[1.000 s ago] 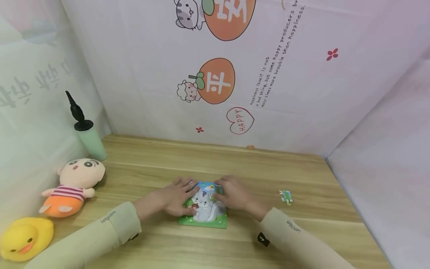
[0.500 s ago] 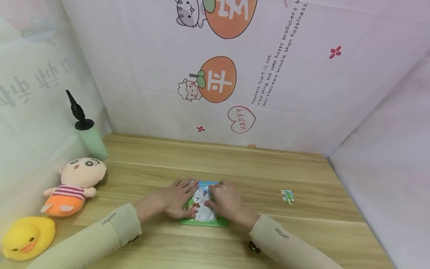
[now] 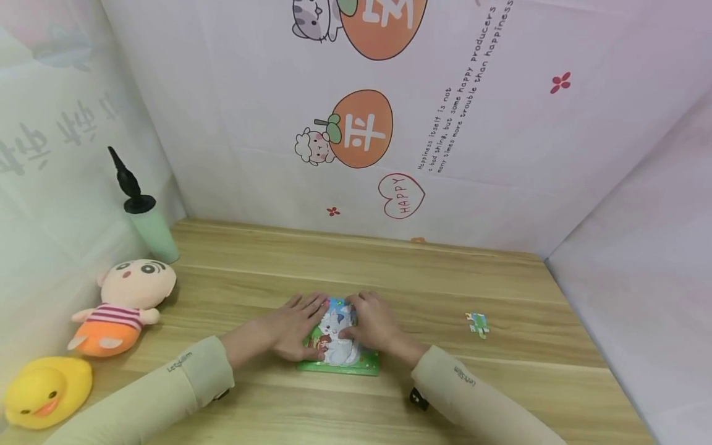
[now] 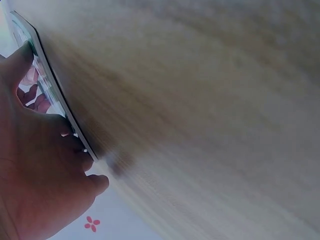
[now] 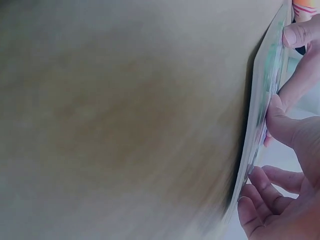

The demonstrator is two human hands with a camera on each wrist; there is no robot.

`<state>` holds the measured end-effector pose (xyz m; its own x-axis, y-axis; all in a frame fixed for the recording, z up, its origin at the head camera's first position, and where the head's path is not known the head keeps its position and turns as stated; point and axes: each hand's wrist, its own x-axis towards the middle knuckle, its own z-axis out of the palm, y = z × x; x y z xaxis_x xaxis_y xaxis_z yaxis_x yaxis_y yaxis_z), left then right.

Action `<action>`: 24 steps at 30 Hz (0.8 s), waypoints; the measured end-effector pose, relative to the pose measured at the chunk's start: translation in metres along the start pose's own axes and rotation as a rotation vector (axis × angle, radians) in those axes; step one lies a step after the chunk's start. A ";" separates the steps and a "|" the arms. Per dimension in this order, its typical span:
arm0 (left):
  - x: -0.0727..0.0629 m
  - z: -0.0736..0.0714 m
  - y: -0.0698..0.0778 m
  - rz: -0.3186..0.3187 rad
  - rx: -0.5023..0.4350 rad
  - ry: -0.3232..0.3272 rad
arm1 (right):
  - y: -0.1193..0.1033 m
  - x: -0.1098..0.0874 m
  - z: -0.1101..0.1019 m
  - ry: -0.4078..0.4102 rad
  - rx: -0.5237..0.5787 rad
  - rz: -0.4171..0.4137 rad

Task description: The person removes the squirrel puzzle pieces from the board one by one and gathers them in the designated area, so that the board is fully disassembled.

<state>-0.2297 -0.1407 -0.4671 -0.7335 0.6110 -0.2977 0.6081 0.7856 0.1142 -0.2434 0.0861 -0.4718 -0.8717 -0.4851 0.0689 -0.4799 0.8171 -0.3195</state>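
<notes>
A small jigsaw puzzle (image 3: 340, 356) lies on the table, its picture a grey-white cartoon animal on green grass under a blue sky. My left hand (image 3: 297, 326) lies spread over its left side, thumb on the lower part and fingers reaching past the far left edge. My right hand (image 3: 376, 322) covers the upper right part. Its thumb touches the picture in the right wrist view, while the bent fingers (image 5: 262, 185) rest at the far part of the board. What is under the right palm is hidden. A few joined puzzle pieces (image 3: 477, 324) lie to the right.
Along the left side stand a mint-green hand pump (image 3: 152, 232) with a black nozzle, a plush doll (image 3: 125, 309) in orange shorts and a yellow rubber duck (image 3: 47, 392). A printed white cloth (image 3: 250, 154) hangs behind the wooden table (image 3: 250, 395).
My right hand has moved left over the puzzle's upper right, and its fingers have since shifted slightly there. The left hand stays in place. The head view has tilted slightly.
</notes>
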 end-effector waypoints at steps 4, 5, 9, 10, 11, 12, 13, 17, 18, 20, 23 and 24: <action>0.000 0.000 0.000 0.000 -0.010 -0.001 | 0.000 0.002 0.000 -0.022 0.005 0.016; 0.000 0.001 -0.001 0.000 -0.013 -0.002 | 0.000 0.002 -0.001 -0.030 0.002 0.019; 0.000 0.001 -0.001 0.001 -0.023 -0.004 | 0.000 0.002 -0.001 -0.056 -0.012 0.015; 0.000 0.002 -0.001 0.003 -0.024 -0.004 | 0.000 0.003 -0.001 -0.060 -0.012 0.012; 0.000 0.002 -0.001 0.005 -0.021 -0.004 | 0.000 0.003 -0.001 -0.061 -0.010 0.008; 0.000 0.002 -0.002 0.007 -0.016 -0.004 | 0.000 0.003 -0.001 -0.060 -0.005 0.005; 0.000 0.002 -0.002 0.009 -0.009 -0.004 | 0.000 0.003 -0.002 -0.057 0.001 0.004; 0.001 0.001 -0.001 0.013 0.023 -0.003 | 0.001 0.003 -0.002 -0.041 0.019 0.010; 0.001 0.001 -0.001 0.012 0.025 -0.004 | 0.001 0.003 -0.001 -0.037 0.021 0.013; 0.001 0.000 -0.001 0.011 0.027 -0.007 | 0.001 0.003 -0.001 -0.032 0.027 0.017; 0.001 0.000 -0.001 0.011 0.024 -0.009 | 0.002 0.002 0.000 -0.031 0.032 0.026; 0.001 0.000 -0.001 0.012 0.024 -0.009 | 0.002 0.002 0.000 -0.028 0.037 0.028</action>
<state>-0.2306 -0.1408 -0.4671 -0.7235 0.6191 -0.3054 0.6236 0.7759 0.0954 -0.2461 0.0864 -0.4722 -0.8812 -0.4716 0.0328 -0.4513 0.8184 -0.3557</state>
